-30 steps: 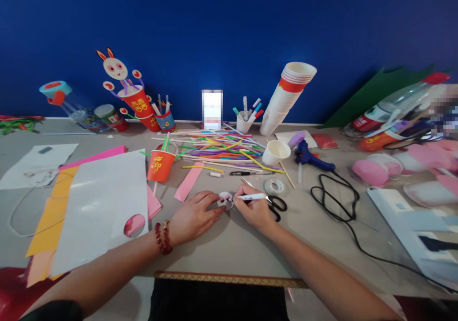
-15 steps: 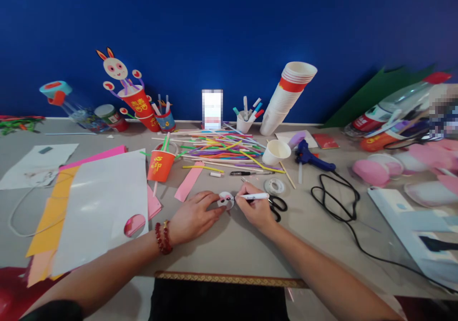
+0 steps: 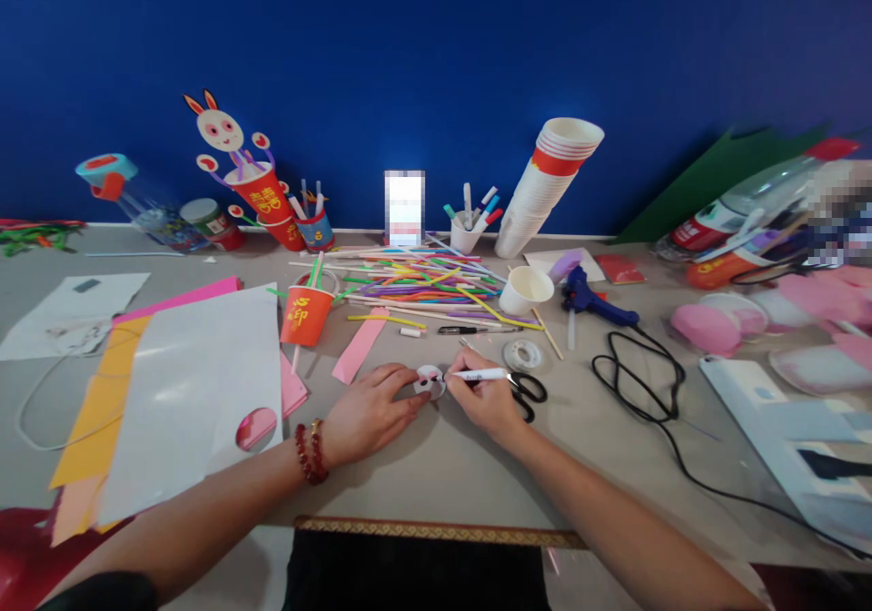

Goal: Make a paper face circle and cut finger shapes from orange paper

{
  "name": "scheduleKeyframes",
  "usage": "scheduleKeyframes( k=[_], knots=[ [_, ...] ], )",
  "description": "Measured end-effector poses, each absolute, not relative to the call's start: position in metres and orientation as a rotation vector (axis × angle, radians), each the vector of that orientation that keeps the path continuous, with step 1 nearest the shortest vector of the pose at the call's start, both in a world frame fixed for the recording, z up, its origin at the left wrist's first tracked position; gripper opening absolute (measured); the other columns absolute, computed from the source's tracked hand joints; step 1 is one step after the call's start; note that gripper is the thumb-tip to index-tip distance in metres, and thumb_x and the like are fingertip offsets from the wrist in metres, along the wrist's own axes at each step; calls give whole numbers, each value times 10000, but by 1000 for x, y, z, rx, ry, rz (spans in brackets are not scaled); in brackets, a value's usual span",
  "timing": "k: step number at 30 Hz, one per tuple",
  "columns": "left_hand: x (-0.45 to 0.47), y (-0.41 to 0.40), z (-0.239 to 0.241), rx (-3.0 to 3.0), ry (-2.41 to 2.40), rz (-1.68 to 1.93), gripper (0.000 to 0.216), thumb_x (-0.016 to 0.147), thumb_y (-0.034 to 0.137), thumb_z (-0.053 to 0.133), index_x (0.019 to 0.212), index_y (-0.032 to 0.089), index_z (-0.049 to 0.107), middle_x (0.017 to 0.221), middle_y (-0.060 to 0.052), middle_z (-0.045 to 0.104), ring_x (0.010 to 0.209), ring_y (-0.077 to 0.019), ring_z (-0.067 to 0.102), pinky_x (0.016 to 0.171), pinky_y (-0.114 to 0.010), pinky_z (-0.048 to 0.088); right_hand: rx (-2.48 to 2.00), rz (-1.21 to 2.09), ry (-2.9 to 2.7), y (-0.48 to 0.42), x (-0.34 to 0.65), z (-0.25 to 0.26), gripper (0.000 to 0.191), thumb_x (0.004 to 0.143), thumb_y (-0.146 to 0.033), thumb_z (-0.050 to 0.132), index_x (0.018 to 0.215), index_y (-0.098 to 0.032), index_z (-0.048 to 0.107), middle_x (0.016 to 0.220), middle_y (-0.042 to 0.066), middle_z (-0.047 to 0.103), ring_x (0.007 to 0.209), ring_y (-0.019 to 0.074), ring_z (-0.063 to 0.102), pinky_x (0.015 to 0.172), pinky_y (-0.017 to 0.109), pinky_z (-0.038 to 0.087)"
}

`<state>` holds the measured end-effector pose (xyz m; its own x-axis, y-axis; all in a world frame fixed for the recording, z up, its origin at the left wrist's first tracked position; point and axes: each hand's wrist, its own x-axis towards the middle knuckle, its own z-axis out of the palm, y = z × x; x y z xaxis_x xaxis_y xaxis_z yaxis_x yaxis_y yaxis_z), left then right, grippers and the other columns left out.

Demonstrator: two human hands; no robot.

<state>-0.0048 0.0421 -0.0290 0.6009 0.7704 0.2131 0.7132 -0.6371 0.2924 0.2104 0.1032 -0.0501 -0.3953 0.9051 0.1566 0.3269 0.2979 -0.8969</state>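
The white disc lies on the worktop; the left hand, loosely flattened, steadies its edge while the right hand grips a marker: best pin the disc firmly, using short, light strokes

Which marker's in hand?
The white marker in the right hand, tip at the small round disc; the colour-capped markers stand in a white cup.

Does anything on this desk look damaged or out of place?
The white sheet on the left has a round hole near its lower right corner, odd in an otherwise whole page; pink shows through.
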Motion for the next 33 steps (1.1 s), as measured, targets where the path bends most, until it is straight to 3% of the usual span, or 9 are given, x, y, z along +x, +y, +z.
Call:
scheduleKeyframes(
  k=[33],
  knots=[
    [-5,41,-29,2642,1255,471,333,928,231,507,1253,230,578,1247,-116,557,1159,-255,524,975,-439,490,-1096,1047,-1848,103,209,-47,160,792,-174,535,646,-211,484,575,-51,449,534,120,408,513,247,311]
  ],
)
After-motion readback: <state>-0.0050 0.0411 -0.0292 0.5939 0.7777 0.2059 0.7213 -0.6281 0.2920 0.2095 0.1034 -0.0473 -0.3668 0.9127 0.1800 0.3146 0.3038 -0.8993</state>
